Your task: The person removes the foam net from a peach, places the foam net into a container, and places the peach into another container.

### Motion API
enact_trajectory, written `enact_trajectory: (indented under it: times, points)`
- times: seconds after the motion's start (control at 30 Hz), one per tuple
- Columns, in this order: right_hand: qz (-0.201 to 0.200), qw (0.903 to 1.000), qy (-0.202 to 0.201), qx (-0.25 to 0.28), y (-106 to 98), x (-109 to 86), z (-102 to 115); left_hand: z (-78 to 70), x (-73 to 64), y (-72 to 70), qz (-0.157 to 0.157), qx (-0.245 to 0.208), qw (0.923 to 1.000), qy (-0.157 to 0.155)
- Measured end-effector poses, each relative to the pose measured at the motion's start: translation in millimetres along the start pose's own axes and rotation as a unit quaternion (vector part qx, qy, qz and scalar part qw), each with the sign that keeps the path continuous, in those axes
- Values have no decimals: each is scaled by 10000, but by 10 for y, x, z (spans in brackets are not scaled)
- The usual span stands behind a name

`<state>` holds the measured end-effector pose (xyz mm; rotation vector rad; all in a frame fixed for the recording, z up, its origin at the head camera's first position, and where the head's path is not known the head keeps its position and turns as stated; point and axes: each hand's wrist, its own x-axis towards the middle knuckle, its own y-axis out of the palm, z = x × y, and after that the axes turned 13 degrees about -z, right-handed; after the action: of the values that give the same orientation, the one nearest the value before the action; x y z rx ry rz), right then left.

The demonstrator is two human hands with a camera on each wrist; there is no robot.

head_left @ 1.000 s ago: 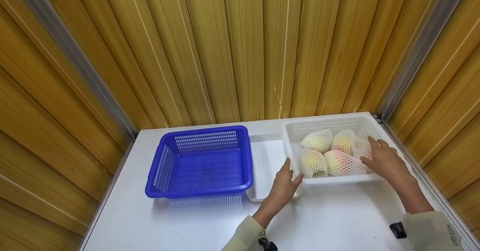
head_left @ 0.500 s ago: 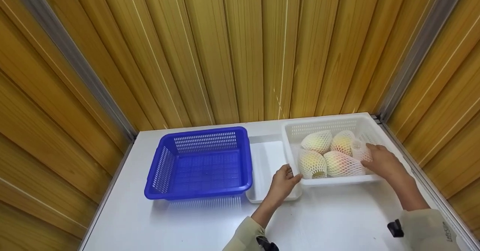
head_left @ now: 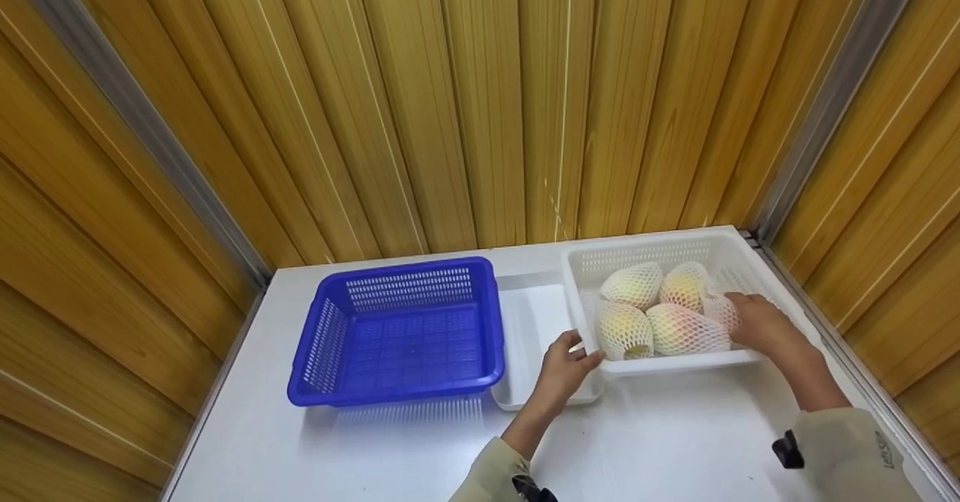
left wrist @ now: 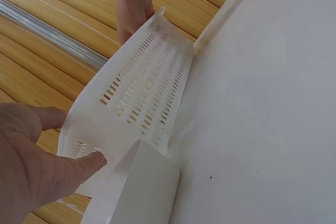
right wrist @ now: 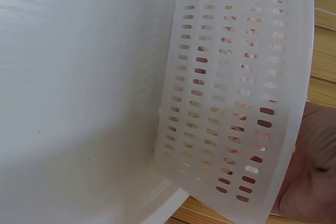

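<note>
A white basket (head_left: 780, 281) stands at the right of the table. Several yellow and red fruits (head_left: 628, 329), rounded like mangoes, lie in it in white foam nets. Inside the basket my right hand (head_left: 761, 327) grips the rightmost netted fruit (head_left: 720, 314), its fingertips hidden. In the right wrist view the basket wall (right wrist: 210, 93) hides most of that hand (right wrist: 310, 166). At the basket's front left corner is my left hand (head_left: 564, 374). In the left wrist view its thumb (left wrist: 84, 166) lies across the outer wall, and the forefinger reaches behind the rim.
A blue basket (head_left: 491, 322) stands on the left of the white table (head_left: 360, 464). Between the baskets lies a shallow white tray (head_left: 532, 322), partly under the white basket's left side. Wood-look panels (head_left: 480, 112) rise close behind and at both sides.
My right hand has lowered into the white basket and closed round the rightmost netted fruit. My left fingers, straighter before, have curled at the basket's corner. The baskets stay put.
</note>
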<state>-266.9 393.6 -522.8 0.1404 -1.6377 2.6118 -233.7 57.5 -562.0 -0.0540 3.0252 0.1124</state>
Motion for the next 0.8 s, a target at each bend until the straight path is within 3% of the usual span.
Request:
enact_trajectory:
  times: [0.3, 0.57, 0.8]
  points:
    - [87, 9995, -217, -215, 27, 64, -40, 2, -2, -1, 77, -100, 9999, -103]
    - [169, 9985, -111, -512, 83, 127, -17, -16, -5, -4, -1, 62, 9999, -100]
    - [242, 9988, 83, -419, 92, 130, -45, 13, -1, -1, 59, -12, 10000, -68]
